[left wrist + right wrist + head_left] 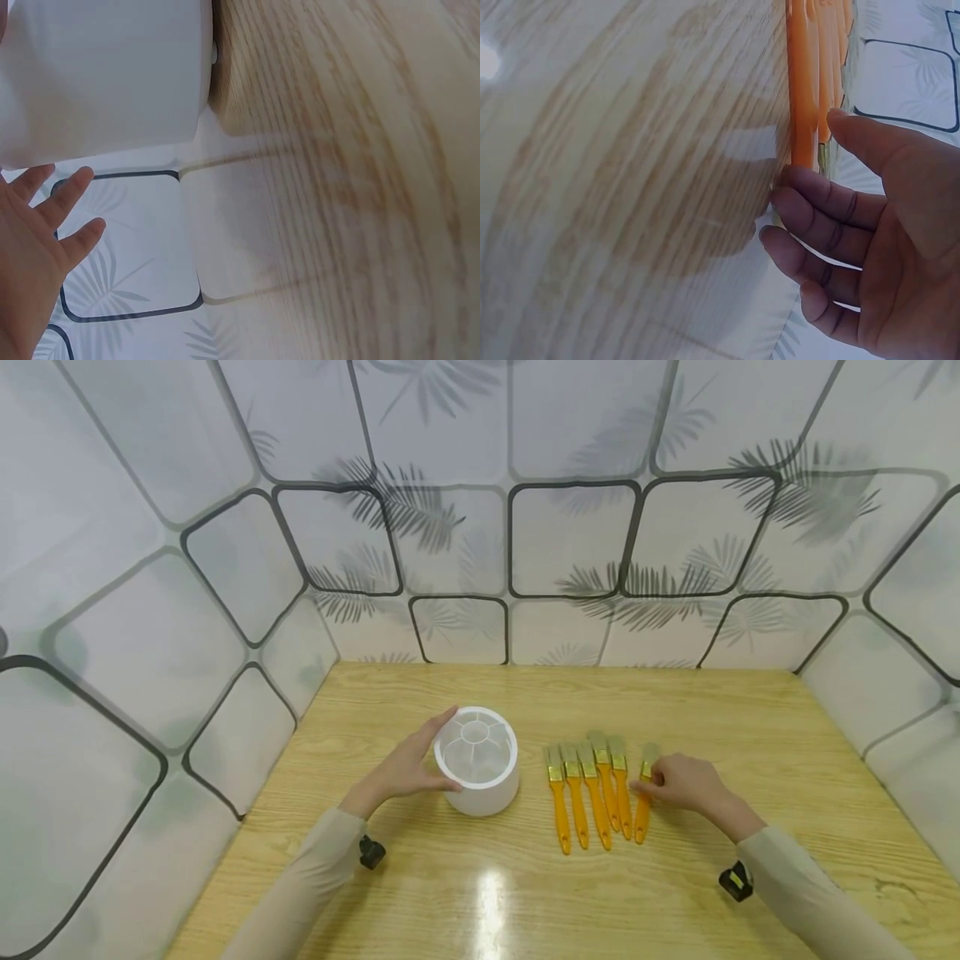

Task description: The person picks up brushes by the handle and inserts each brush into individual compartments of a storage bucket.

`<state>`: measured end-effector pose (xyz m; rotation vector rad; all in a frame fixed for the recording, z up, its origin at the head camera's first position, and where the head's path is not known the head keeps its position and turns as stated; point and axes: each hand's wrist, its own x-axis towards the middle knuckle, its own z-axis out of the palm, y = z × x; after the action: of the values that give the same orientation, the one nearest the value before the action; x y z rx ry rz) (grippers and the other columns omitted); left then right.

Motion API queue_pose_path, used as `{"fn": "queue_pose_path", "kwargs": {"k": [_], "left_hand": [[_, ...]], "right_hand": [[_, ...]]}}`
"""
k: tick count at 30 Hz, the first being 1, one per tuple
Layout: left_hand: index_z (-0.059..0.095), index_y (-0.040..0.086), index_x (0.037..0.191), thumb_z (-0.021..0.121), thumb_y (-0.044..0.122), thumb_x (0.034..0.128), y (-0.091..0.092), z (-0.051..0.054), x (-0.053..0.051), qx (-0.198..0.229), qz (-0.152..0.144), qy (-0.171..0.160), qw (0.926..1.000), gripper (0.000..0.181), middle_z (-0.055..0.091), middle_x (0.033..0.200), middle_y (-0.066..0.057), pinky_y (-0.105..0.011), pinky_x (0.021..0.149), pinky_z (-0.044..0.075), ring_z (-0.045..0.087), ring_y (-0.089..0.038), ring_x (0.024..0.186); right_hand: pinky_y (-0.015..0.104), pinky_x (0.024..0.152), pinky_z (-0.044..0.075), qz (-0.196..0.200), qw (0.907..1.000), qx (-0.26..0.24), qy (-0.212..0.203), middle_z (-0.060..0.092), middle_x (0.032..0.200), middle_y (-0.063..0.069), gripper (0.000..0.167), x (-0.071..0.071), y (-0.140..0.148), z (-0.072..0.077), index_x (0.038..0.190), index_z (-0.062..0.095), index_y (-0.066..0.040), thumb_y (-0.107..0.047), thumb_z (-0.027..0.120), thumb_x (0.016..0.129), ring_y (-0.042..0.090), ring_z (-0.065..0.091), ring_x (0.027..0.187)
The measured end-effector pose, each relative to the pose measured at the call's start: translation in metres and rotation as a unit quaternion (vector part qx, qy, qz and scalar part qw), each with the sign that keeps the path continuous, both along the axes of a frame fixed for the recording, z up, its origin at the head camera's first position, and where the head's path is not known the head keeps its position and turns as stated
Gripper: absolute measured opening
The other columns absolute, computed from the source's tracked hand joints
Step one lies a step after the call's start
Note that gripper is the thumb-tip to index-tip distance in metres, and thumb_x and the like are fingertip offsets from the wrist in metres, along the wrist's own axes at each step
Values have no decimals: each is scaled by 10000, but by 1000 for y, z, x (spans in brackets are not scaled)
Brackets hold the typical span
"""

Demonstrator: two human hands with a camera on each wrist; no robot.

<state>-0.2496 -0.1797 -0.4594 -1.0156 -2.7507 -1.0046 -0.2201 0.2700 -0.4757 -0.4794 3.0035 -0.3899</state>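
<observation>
A white round container (480, 793) with a divided top, a ring in its middle and spokes around it, stands on the table. My left hand (408, 767) grips its left side, thumb on the near rim and forefinger on the far rim. In the left wrist view, the other fingers (79, 187) reach out beside the white wall. To the right lie several flat paintbrushes (588, 793) with orange handles, bristles pointing away. At the rightmost paintbrush (642, 818), slightly apart from the others, my right hand (690, 785) pinches near the metal band between thumb and curled fingers.
The wood-grain table (420, 893) meets patterned white walls (570, 543) at the back and both sides. Dark wrist devices (371, 852) sit by both sleeves. Light reflects off the table's front.
</observation>
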Motion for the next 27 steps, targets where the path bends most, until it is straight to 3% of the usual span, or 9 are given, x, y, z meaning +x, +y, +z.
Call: {"fn": "queue_pose_path", "kwargs": {"k": [11, 19, 27], "left_hand": [[45, 273, 1500, 806, 559, 579, -1, -3, 4, 145, 134, -508, 9985, 1229, 176, 1544, -33, -536, 1091, 259, 248, -291, 1379], [-6, 290, 1497, 831, 515, 566, -1, -10, 5, 348, 63, -693, 9970, 1272, 100, 1558, -27, -544, 1107, 203, 166, -288, 1405], [-33, 263, 1498, 855, 463, 566, -1, -11, 7, 549, 52, -838, 9950, 1302, 89, 1558, -16, -565, 1102, 196, 143, -286, 1407]], "right_hand": [[194, 408, 114, -76, 9999, -7, -97, 191, 437, -104, 556, 0, 0, -3, 469, 330, -203, -505, 624, 832, 66, 157, 416], [187, 409, 123, -259, 9996, -67, -133, 180, 440, -109, 560, 3, -2, -2, 461, 335, -202, -507, 623, 831, 60, 157, 417], [182, 393, 137, -688, 9952, -305, -619, 202, 419, -109, 567, 3, -5, -2, 442, 358, -196, -512, 619, 835, 61, 166, 406]]}}
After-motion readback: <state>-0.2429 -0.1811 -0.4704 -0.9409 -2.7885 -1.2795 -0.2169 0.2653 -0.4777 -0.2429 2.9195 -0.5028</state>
